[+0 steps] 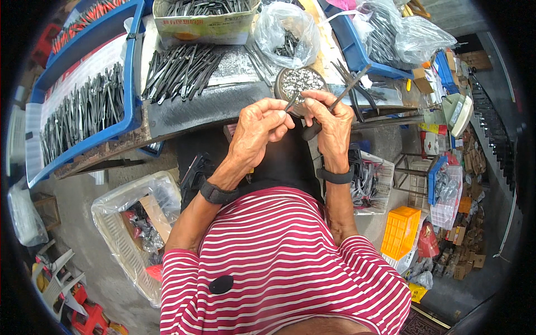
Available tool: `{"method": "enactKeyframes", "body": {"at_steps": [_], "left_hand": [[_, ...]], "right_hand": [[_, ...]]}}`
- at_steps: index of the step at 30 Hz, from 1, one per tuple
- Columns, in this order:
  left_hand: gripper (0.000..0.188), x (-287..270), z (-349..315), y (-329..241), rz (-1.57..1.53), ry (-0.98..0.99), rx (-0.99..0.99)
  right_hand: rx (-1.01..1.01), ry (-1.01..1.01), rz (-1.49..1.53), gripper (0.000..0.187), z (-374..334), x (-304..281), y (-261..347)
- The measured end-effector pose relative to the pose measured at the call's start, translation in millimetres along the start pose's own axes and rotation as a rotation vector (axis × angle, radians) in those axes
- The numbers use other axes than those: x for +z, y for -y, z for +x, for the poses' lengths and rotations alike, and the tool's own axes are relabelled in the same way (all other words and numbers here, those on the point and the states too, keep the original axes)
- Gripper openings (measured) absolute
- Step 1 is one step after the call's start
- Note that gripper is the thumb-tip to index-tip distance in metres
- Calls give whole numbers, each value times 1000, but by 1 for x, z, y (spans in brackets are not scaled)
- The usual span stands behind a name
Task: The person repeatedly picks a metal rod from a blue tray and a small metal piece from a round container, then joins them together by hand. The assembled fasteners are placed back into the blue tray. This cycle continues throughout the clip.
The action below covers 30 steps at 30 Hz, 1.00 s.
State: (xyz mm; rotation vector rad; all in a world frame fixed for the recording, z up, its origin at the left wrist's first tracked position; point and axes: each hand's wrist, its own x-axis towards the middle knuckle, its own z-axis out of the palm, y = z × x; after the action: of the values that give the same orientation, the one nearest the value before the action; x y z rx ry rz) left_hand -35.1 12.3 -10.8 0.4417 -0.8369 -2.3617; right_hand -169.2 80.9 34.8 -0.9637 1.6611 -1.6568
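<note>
My left hand (258, 127) pinches a small dark metal piece (291, 103) at its fingertips, right against my right hand. My right hand (330, 124) grips a pair of dark metal plier halves (347, 89) whose thin handle sticks up and to the right. Both hands meet just in front of a round tin (300, 82) filled with small shiny rivets, standing on the workbench (184, 111). Each wrist wears a black band. My red and white striped shirt fills the lower middle of the view.
A heap of dark plier blanks (178, 70) lies on the bench; a blue tray (84, 106) at the left holds many more. A cardboard box (204, 19) and plastic bags (287, 33) of parts stand behind. White baskets (131, 234), an orange crate (399, 229) sit on the floor.
</note>
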Motion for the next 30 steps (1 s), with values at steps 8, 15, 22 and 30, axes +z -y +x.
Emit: {"method": "enactKeyframes", "body": {"at_steps": [8, 15, 22, 30], "left_hand": [[16, 0, -2, -2, -68, 4, -29], [17, 2, -4, 0, -62, -2, -8], [17, -1, -4, 4, -48, 15, 5], [15, 6, -6, 1, 169, -75, 55]], "right_hand": [[-11, 49, 60, 20, -4, 7, 5], [-21, 75, 1, 24, -5, 8, 5], [-25, 62, -46, 24, -5, 8, 4], [-53, 56, -78, 23, -5, 8, 1]]}}
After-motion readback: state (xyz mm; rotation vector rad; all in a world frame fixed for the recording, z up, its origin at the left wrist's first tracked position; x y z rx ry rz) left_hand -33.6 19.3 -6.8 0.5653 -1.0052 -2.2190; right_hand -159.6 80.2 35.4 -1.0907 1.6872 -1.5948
